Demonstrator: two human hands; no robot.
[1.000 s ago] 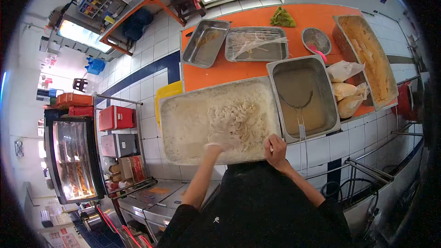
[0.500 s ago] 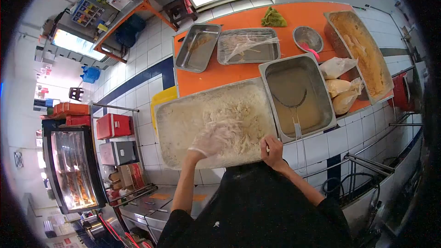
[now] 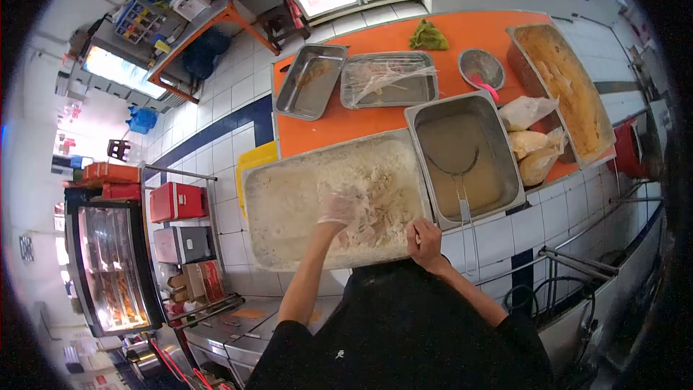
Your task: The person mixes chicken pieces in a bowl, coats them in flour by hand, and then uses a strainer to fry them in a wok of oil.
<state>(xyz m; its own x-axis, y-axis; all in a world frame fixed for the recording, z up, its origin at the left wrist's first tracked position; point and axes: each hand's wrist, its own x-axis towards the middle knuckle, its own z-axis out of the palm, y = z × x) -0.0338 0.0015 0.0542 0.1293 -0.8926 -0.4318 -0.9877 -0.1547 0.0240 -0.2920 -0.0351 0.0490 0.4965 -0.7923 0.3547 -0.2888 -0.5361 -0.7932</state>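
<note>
A wide metal tray [image 3: 278, 261] of pale flour lies in front of me, with lumpy, coated pieces [image 3: 379, 198] gathered toward its right half. My left hand [image 3: 342, 206], in a thin clear plastic glove, is down among these lumps. Its fingers are blurred and partly buried in flour, so their grip does not show. At the tray's near right corner, my bare right hand [image 3: 426, 240] is closed around the rim. Just right of it stands a deep steel pan [image 3: 514, 173] of cloudy liquid, with a long-handled wire strainer [image 3: 463, 206] resting in it.
On the orange table [image 3: 303, 136] are an empty-looking steel pan [image 3: 309, 94], a plastic-covered pan [image 3: 390, 90], a bowl [image 3: 481, 68] with a pink handle, and a green cloth [image 3: 428, 35]. Filled plastic bags [image 3: 530, 143] sit beside a long orange-crusted container [image 3: 570, 94]. A glass display cabinet [image 3: 112, 267] stands left.
My left hand has shifted up and slightly right within the flour, and the lumps beneath it have been stirred. My right hand keeps its hold on the tray's rim.
</note>
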